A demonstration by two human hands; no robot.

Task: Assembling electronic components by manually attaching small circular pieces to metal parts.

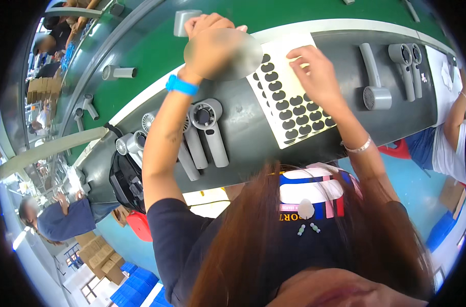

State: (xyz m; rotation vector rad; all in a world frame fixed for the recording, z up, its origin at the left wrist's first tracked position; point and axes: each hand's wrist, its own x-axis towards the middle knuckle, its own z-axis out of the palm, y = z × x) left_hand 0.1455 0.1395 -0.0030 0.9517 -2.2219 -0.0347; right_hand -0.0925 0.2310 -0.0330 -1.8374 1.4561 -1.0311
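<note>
My left hand [212,43], with a blue band at its wrist, reaches over the far edge of the table to the green belt. Its bent fingers close around a grey handheld fan [184,23], whose head sticks out on the left. The handle is hidden, and a blurred patch covers part of this hand. Over a pale yellow sheet [294,45] of black stickers [282,105] hovers my right hand [315,74]. Its fingers are loosely bent and apart, and I see nothing between them. The upper part of the sheet is bare backing; stickers remain along the left and lower part.
Several grey fans [206,115] lie by my left forearm, near a black bag [125,179]. More fans [376,97] lie right of the sheet. The green belt [146,56] runs beyond the table, carrying another fan [119,72]. Other people [450,133] sit at both sides.
</note>
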